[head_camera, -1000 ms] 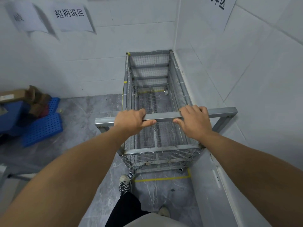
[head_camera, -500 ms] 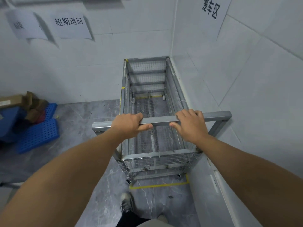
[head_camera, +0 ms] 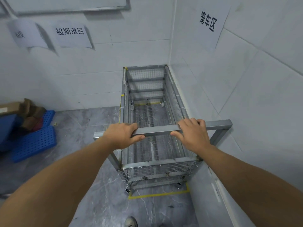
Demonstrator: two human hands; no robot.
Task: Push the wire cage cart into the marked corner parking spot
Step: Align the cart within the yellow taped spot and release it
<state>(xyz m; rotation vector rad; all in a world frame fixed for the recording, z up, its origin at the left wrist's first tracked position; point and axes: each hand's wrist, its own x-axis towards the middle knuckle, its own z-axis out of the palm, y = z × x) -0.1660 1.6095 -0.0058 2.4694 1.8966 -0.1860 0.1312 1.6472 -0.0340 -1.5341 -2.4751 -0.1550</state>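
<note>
The wire cage cart (head_camera: 152,128) stands in the corner of the room, its far end against the back wall and its right side along the right wall (head_camera: 246,95). Yellow tape (head_camera: 157,194) on the floor (head_camera: 85,128) runs just outside its near end and up its left side. The left hand (head_camera: 122,135) has a clenched grip on the metal handle bar (head_camera: 157,130), fingers over the top and thumb underneath. The right hand (head_camera: 192,134) grips the same bar further right in the same way. Blue perforated panels (head_camera: 35,141) and cardboard (head_camera: 21,107) lie by the back wall at the left. Paper signs (head_camera: 72,34) hang on the walls.
</note>
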